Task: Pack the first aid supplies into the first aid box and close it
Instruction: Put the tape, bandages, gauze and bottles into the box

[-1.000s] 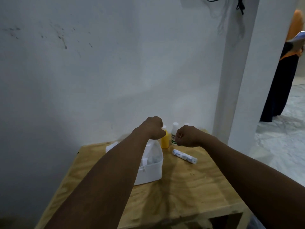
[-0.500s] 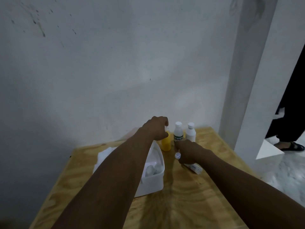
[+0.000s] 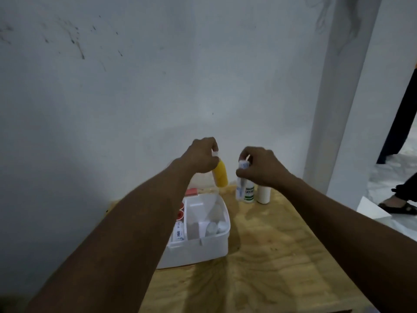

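The white first aid box (image 3: 203, 249) stands open on the wooden table (image 3: 270, 256), with small white bottles and a labelled packet inside. My left hand (image 3: 198, 157) grips a yellow bottle (image 3: 221, 173) by its white cap and holds it in the air behind the box. My right hand (image 3: 259, 168) holds a white tube (image 3: 241, 188) that hangs down from its top end, above the table's far side. Right behind the tube, a white bottle with green lettering (image 3: 249, 195) stands on the table, and beside it a plain white bottle (image 3: 264, 194).
A grey wall rises straight behind the table. A white pillar (image 3: 338, 109) stands at the right. Beyond it, a person's dark garment (image 3: 397, 123) and sandalled foot (image 3: 401, 207) show on the tiled floor. The box's red-marked lid (image 3: 191, 192) lies behind the box.
My left hand has lifted the yellow bottle off the table. My right hand has picked up the white tube that lay on the table and raised it.
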